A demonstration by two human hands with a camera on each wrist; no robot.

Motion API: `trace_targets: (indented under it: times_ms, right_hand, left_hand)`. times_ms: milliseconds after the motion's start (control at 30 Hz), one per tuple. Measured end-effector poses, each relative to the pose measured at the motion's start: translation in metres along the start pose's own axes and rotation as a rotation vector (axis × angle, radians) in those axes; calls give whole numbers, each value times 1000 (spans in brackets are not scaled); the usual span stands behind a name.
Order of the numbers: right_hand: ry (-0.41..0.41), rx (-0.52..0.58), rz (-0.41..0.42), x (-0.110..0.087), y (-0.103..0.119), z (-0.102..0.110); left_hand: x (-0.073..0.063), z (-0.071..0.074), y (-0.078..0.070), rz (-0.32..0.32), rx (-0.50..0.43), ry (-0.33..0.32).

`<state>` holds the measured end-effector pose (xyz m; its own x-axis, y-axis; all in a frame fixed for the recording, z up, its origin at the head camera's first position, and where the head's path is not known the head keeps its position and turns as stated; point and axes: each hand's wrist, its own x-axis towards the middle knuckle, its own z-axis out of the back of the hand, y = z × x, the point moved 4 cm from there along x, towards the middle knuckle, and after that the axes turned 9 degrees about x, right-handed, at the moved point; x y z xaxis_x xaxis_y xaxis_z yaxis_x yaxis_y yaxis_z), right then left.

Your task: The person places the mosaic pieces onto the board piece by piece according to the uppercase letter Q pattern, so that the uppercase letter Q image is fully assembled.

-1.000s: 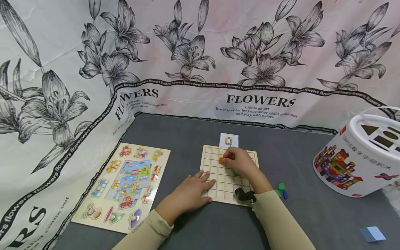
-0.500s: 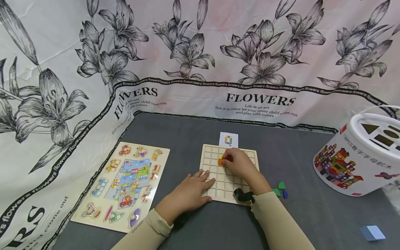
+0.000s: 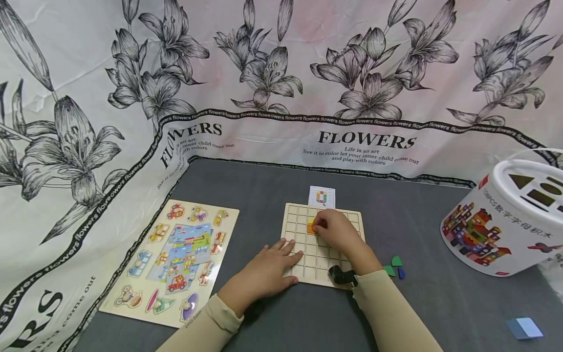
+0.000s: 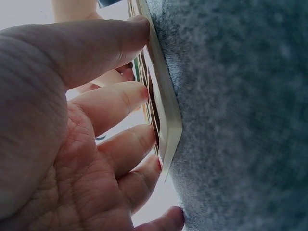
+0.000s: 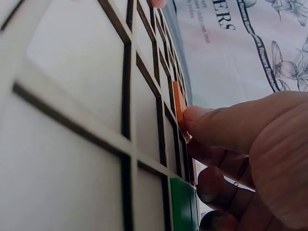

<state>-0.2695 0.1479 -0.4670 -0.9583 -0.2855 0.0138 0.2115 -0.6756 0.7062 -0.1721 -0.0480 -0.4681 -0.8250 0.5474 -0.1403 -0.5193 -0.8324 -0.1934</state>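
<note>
The right hand (image 3: 339, 231), thumb and fingers bent, pinches the orange block (image 3: 311, 229) on the board (image 3: 310, 261); the left hand (image 3: 268, 270), fingers spread, braces its near corner. Best press evenly, flat within 1 square.

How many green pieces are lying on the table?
2: one green piece beyond the blue piece, another green piece between that and the right sleeve. The sleeve may hide more.

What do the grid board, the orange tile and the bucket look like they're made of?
Grid board: likely bare wood, matte, from its pale tan surface.
Orange tile: painted wood or plastic, smooth; its even colour leaves that open.
Bucket: probably smooth plastic with a slight sheen, from its rounded, moulded-looking white rim.
</note>
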Motion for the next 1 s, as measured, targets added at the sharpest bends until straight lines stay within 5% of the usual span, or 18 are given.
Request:
trace_targets:
  times_ms: [233,533,767,1000]
  right_hand:
    - [-39,28,35,-15,3,31]
    - [-71,-30,42,-67,-21,81]
    - [32,-46,6,-109,-58,81]
    - [83,-51,28,-127,-68,74]
  left_hand:
    - [1,2,-3,-1,-16,4]
    - [0,1,1,3,-35,9]
    - [0,1,2,-10,-55,1]
    - [0,-1,0,-17,-52,-1]
